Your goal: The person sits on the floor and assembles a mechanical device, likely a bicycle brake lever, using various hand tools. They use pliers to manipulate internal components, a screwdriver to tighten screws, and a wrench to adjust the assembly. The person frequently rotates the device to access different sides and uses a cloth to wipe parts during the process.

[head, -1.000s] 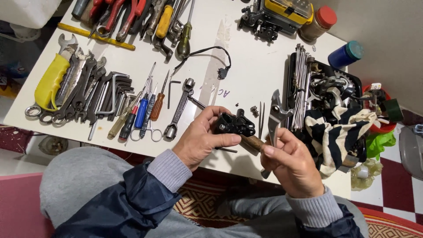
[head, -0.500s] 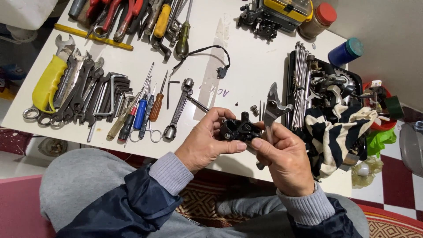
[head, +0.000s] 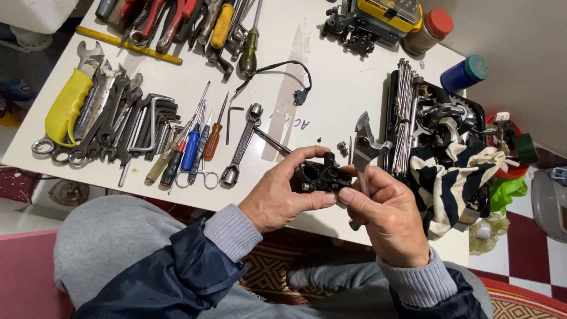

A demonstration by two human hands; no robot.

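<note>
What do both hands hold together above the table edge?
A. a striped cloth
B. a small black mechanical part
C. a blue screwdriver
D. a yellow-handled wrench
B: the left hand and right hand pinch a small black part between them, while the yellow-handled wrench, blue screwdriver and striped cloth lie untouched on the table.

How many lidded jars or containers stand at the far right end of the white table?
2. A jar with a red lid stands beside the yellow tool case; a blue container with a teal lid stands further right, near the black tray. Clutter may hide others.
</note>
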